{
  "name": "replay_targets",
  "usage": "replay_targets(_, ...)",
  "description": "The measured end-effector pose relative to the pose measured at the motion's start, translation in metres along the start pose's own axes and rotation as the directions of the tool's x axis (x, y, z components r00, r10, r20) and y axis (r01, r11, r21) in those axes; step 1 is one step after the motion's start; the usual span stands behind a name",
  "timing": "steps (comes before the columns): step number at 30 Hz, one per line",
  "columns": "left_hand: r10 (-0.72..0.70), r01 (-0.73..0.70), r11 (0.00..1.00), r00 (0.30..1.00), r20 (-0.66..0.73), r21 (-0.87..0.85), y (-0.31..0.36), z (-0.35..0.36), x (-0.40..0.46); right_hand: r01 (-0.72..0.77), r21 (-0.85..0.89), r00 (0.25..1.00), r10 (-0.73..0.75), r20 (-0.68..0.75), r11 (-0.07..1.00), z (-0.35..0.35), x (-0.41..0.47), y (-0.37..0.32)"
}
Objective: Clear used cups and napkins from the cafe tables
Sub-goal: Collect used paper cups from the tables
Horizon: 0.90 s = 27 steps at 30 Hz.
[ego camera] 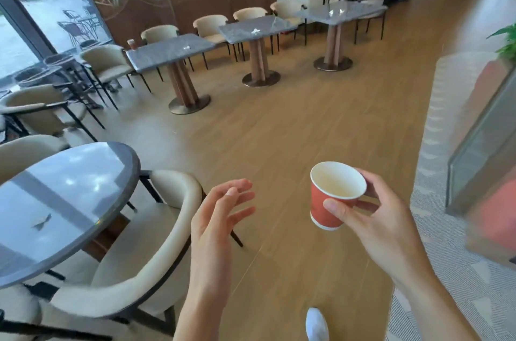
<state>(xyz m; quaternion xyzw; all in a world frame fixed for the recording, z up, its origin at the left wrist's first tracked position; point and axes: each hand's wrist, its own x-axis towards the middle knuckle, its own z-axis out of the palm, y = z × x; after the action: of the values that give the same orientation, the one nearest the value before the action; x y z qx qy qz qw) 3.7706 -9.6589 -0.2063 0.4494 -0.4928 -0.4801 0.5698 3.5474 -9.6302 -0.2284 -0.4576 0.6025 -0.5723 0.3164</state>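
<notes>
Holding a red paper cup (pixel 332 199) up over the wood floor (pixel 279 131), the right hand (pixel 374 217) pinches it w/ thumb on the front wall & fingers round the back; cup tilts a bit, rim toward the camera, inside looks empty. Left hand (pixel 220 212) hangs beside it, fingers loose & spread, gripping nothing. Round grey desk (pixel 69 201) sits at left w/ a cream chair (pixel 156 251) tucked just beside it. Further back, 3 square desks in a row: nearest one (pixel 170 51) carries another cup (pixel 132 44) & a crumpled napkin (pixel 186 47); middle one has a napkin (pixel 255 31) too.
</notes>
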Motion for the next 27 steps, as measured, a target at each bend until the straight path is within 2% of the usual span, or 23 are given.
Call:
replay_targets(6,0.028,-0.028,1.000,0.999,-0.044,-0.013,-0.012,0.043,0.170,0.078,0.057,0.990,-0.084,0.115,0.995,0.057,0.180,-0.001)
replay_targets(11,0.046,-0.051,0.998,0.991,-0.127,-0.040,-0.016,0.053,0.283,0.111,0.053,0.968,-0.120,0.221,0.992,0.111,0.294,-0.007)
replay_targets(17,0.024,-0.030,0.999,0.969,-0.245,-0.023,-0.063,0.033,0.405,0.075,0.013,0.947,-0.075,0.311,0.997,0.185,0.413,0.025)
replay_targets(22,-0.018,0.001,0.998,0.960,-0.278,-0.062,-0.105,0.005,0.542,0.125,-0.051,0.923,-0.097,0.372,0.991,0.278,0.526,0.049)
replay_targets(27,0.015,-0.034,0.997,0.959,-0.281,-0.064,-0.095,-0.028,0.702,0.183,-0.064,0.920,-0.148,0.362,0.981,0.373,0.659,0.018)
